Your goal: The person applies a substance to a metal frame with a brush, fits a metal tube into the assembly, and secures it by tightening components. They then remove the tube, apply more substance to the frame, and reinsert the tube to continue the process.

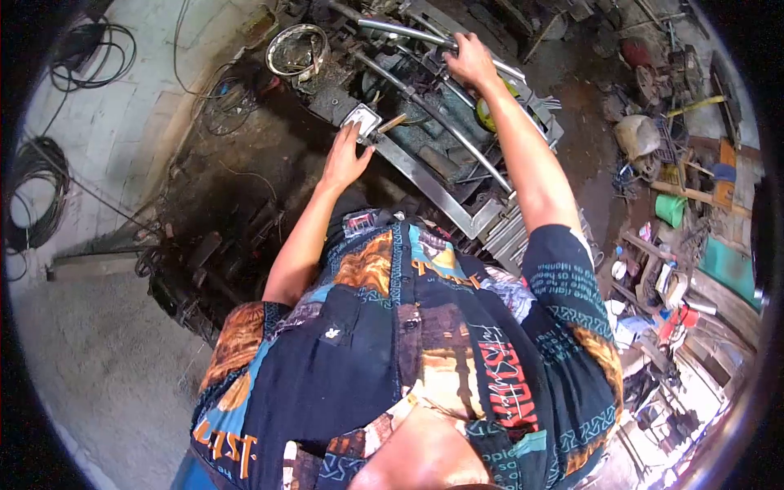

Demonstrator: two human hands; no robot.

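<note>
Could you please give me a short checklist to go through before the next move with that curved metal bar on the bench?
1. Right hand grips the curved metal bar: ok, fingers wrapped over it.
2. Left hand steady at the bench: ok, it rests by the small white box; whether it presses the box, cannot tell.
3. Bar free of the other long bars: cannot tell, they cross closely.
4. Bench clear of loose items: not ok, parts lie crowded on it.
5. Floor cables away from the person: ok, off to the side.

No readable text on shirt
</note>
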